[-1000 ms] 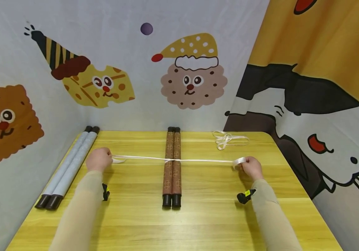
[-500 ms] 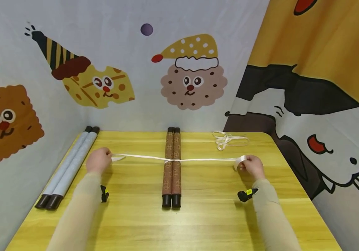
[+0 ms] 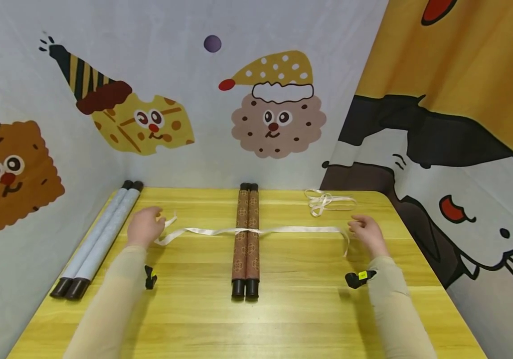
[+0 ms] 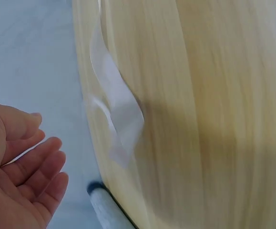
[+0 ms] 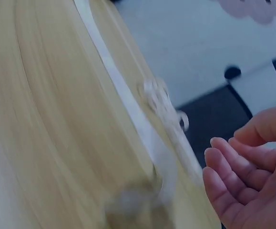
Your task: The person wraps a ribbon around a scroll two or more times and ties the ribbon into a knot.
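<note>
A pair of brown patterned scroll rolls [image 3: 241,249] with dark end caps lies side by side mid-table. A white ribbon [image 3: 301,229] crosses them at the middle, where its strands meet, and its ends trail out to both sides. My left hand [image 3: 145,227] hovers beside the left end, fingers loosely bent and holding nothing; in the left wrist view the ribbon [image 4: 121,109] lies apart from them. Just beyond the right end is my right hand [image 3: 368,235], its fingers relaxed around nothing. The right wrist view shows the ribbon [image 5: 114,71] away from that hand.
Two light blue rolls [image 3: 103,232] with dark caps lie along the table's left edge. A loose bundle of pale ribbon [image 3: 323,200] sits at the back right of the wooden table [image 3: 301,309]. A printed cloth [image 3: 211,99] hangs behind.
Both hands have let go of the ribbon, which was stretched taut between them and now lies slack in waves. The right hand has drawn back slightly to the right.
</note>
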A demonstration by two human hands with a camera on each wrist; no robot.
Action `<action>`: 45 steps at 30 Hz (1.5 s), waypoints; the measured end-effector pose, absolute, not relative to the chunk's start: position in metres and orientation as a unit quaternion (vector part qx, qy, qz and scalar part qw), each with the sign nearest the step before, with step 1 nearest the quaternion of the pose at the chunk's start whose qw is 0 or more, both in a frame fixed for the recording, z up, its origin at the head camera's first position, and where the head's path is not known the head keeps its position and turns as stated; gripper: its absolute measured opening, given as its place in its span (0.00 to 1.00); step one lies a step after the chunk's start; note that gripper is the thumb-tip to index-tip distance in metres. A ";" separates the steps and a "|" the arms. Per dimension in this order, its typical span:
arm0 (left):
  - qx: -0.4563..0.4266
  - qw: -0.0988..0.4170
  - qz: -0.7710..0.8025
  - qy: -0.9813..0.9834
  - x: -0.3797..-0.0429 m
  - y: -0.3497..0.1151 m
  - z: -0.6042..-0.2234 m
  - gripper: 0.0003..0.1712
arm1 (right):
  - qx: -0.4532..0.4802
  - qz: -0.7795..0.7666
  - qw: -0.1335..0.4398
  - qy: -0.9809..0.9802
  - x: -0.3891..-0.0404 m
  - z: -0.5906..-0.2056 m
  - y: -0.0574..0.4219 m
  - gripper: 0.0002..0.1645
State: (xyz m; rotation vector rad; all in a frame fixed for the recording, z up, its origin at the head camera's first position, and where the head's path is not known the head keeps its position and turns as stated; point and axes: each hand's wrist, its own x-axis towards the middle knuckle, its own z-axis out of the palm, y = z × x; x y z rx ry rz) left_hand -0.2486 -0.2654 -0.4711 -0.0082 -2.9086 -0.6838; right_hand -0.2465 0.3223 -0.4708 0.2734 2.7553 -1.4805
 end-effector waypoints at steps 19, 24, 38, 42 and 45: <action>-0.140 0.031 -0.267 -0.953 -0.248 -0.161 -0.485 0.17 | -0.098 -0.416 0.009 0.904 -0.262 -0.496 0.189 0.16; -0.150 0.018 -0.251 -0.956 -0.250 -0.144 -0.488 0.18 | -0.155 -0.368 -0.004 0.917 -0.265 -0.505 0.166 0.18; -0.119 -0.029 -0.245 -0.962 -0.259 -0.127 -0.501 0.08 | -0.226 -0.215 -0.023 0.950 -0.270 -0.517 0.144 0.08; -0.112 -0.017 -0.238 -0.965 -0.259 -0.129 -0.500 0.03 | -0.211 -0.196 -0.026 0.957 -0.269 -0.515 0.150 0.05; -0.111 0.000 -0.230 -0.967 -0.260 -0.130 -0.499 0.04 | -0.195 -0.201 -0.019 0.960 -0.269 -0.512 0.155 0.07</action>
